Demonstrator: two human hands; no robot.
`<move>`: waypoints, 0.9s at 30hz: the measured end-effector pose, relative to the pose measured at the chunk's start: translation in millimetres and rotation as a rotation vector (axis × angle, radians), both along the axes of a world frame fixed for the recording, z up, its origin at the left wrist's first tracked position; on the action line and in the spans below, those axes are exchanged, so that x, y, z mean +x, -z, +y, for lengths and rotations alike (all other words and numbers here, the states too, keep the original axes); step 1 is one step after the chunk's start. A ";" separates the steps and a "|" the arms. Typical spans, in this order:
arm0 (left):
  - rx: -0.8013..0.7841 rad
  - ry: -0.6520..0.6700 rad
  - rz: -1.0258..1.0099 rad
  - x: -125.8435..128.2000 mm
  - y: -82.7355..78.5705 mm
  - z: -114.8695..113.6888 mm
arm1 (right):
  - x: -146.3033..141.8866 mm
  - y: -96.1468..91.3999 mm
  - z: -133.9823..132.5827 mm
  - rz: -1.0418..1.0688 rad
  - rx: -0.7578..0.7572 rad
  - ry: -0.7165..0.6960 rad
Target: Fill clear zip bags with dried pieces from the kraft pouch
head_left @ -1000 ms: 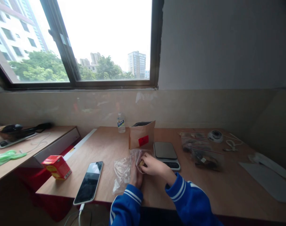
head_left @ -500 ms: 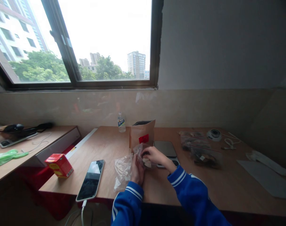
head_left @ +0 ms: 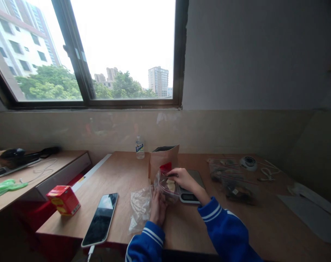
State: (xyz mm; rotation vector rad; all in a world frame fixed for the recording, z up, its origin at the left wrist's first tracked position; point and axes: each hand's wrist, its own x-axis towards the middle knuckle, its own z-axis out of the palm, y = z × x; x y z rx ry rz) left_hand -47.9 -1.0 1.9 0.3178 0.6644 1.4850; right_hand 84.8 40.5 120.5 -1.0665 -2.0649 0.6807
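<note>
My right hand (head_left: pixel 183 178) pinches the top edge of a small clear plastic bag (head_left: pixel 167 187) with light-coloured pieces inside, held upright just above the wooden desk (head_left: pixel 122 174). My left hand (head_left: pixel 157 209) rests closed at the bag's lower left, partly hidden behind it. A brown paper pouch (head_left: pixel 162 158) with a red label stands open right behind the bag. A flat kitchen scale (head_left: pixel 191 189) lies under my right wrist. More crumpled clear plastic (head_left: pixel 139 207) lies to the left of my left hand.
A phone (head_left: pixel 100 218) on a cable lies at the desk's front left, a red carton (head_left: pixel 63 199) beyond it. A small bottle (head_left: pixel 139 147) stands at the back. Filled clear bags (head_left: pixel 232 180), a round white device (head_left: pixel 248 163) and white papers (head_left: pixel 310 213) lie on the right.
My right hand has lifted the clear bag up off the desk and toward the paper pouch. My left hand stayed low at the bag's base.
</note>
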 end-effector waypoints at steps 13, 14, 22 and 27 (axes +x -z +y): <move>-0.026 -0.014 -0.058 -0.9 -2.1 -0.4 | -21.4 -86.9 55.6 0.428 0.569 0.312; -0.030 -0.019 -0.058 -0.7 -2.3 -0.6 | -25.3 -88.0 59.5 0.398 0.603 0.330; -0.017 -0.017 -0.068 -2.2 2.1 2.1 | -40.6 -34.3 76.0 0.089 0.623 0.222; -0.023 -0.006 -0.080 -1.4 -0.6 1.7 | -42.0 -25.8 77.9 0.143 0.591 0.209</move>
